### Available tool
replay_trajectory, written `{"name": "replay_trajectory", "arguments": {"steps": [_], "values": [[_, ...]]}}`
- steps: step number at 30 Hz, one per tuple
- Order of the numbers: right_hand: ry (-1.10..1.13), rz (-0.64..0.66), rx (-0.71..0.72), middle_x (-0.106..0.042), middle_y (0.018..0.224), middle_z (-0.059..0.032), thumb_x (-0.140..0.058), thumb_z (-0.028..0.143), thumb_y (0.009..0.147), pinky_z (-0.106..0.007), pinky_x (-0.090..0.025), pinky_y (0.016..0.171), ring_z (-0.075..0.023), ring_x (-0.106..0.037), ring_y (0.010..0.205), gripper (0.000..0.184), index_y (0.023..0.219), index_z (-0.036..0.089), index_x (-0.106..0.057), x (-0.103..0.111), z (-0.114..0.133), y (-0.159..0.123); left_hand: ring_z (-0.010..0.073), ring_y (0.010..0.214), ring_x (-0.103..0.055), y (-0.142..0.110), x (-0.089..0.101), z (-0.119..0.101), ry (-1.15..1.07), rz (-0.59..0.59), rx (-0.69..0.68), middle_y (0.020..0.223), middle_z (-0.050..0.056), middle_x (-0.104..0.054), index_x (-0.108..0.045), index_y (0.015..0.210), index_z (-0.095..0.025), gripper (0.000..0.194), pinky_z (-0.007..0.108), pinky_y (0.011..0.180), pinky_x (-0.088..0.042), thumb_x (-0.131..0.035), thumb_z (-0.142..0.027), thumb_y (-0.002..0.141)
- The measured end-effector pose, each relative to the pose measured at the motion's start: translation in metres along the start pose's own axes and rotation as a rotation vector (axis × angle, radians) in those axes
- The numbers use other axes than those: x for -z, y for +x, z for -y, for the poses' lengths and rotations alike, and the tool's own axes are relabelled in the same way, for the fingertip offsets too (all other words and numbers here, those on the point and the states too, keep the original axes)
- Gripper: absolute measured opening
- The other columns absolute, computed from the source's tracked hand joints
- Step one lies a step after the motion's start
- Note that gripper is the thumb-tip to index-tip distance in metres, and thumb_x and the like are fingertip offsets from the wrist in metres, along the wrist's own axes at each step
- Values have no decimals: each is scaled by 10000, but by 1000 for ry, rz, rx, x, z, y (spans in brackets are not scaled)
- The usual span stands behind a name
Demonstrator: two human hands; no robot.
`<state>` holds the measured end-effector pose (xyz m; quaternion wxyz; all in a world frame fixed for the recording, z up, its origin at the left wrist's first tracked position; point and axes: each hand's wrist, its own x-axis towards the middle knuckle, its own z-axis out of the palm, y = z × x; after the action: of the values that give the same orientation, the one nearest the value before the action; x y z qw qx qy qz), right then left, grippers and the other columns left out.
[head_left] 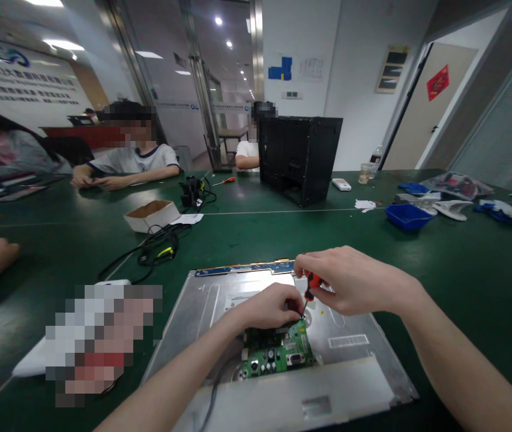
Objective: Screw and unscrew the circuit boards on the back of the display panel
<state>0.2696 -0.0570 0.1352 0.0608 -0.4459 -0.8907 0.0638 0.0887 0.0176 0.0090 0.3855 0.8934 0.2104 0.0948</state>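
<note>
My right hand (346, 279) grips the orange and black handle of a screwdriver (312, 287), whose shaft points down at the upper right corner of a green circuit board (278, 354). My left hand (276, 307) lies over the board's upper edge, fingers pinched together close to the screwdriver's tip; what they hold, if anything, is hidden. Under the board is the metal back of a flat display panel (350, 372), lying on the table. A narrow blue circuit strip (242, 270) runs along the panel's far edge, and a grey cable (214, 396) crosses its near left part.
Black cables (147, 255) and an open white box (152, 216) lie on the green table (246, 237). A black computer case (298, 159) stands beyond the panel. Another screwdriver (227, 180) and a blue tray (407, 216) lie farther off. Other people sit around the table.
</note>
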Motion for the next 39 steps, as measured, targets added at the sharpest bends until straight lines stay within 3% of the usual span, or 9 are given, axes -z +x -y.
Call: {"name": "replay_trajectory", "arguments": {"steps": [7, 13, 16, 21, 26, 31, 35, 39], "values": [[-79, -16, -104, -670, 750, 2, -622, 318, 847, -265, -269, 534, -174, -590, 655, 177, 994, 222, -591, 2, -6, 6, 150, 729, -603, 0, 0, -1, -33, 24, 19, 786, 1, -663, -658, 815, -150, 139, 229, 677, -456, -625, -39, 738], [22, -5, -70, -688, 932, -17, -612, 230, 811, -254, -329, 594, -171, -608, 772, 227, 1034, 216, -573, 2, -13, 1, 133, 671, -573, 0, 1, -1, -32, 19, 29, 729, -18, -627, -660, 795, -157, 129, 217, 635, -438, -634, -48, 732], [6, -2, -68, -691, 901, -16, -591, 190, 815, -257, -318, 584, -171, -607, 760, 190, 1002, 210, -569, 1, -11, 4, 141, 695, -579, 0, -1, 0, -26, 12, 26, 743, -11, -636, -663, 788, -158, 109, 223, 648, -439, -640, -63, 738], [-105, -21, -89, -690, 794, -23, -604, 314, 870, -266, -280, 548, -184, -612, 683, 151, 984, 216, -593, -4, -4, 11, 143, 692, -599, 0, -2, 0, -24, 13, 17, 749, -9, -660, -660, 812, -154, 114, 219, 644, -447, -647, -65, 742], [-29, -15, -76, -698, 833, -15, -620, 363, 861, -269, -323, 572, -194, -630, 742, 284, 1106, 230, -564, -4, -3, 9, 148, 699, -604, -1, -1, -1, -14, 6, -10, 758, -6, -667, -668, 832, -154, 170, 222, 650, -449, -625, -29, 726], [24, 8, -29, -680, 990, -36, -579, 220, 831, -270, -369, 636, -173, -610, 792, 253, 1083, 214, -549, -1, -3, 4, 144, 708, -599, -2, -2, -2, -6, -12, -20, 755, -11, -661, -664, 792, -155, 151, 221, 663, -446, -625, -29, 719], [7, 10, -20, -687, 946, -20, -546, 190, 850, -265, -346, 594, -163, -604, 750, 228, 1076, 217, -540, -2, 0, 5, 141, 688, -592, -1, -2, -1, 1, -12, -17, 738, -12, -652, -659, 784, -154, 170, 216, 635, -434, -597, -15, 710], [-115, -17, -48, -691, 838, -25, -580, 307, 881, -274, -295, 542, -188, -613, 698, 156, 1009, 219, -570, -3, 1, 9, 154, 706, -601, -1, -1, -2, 3, 1, -20, 742, -5, -658, -651, 775, -155, 171, 230, 660, -444, -597, -12, 700]]}}
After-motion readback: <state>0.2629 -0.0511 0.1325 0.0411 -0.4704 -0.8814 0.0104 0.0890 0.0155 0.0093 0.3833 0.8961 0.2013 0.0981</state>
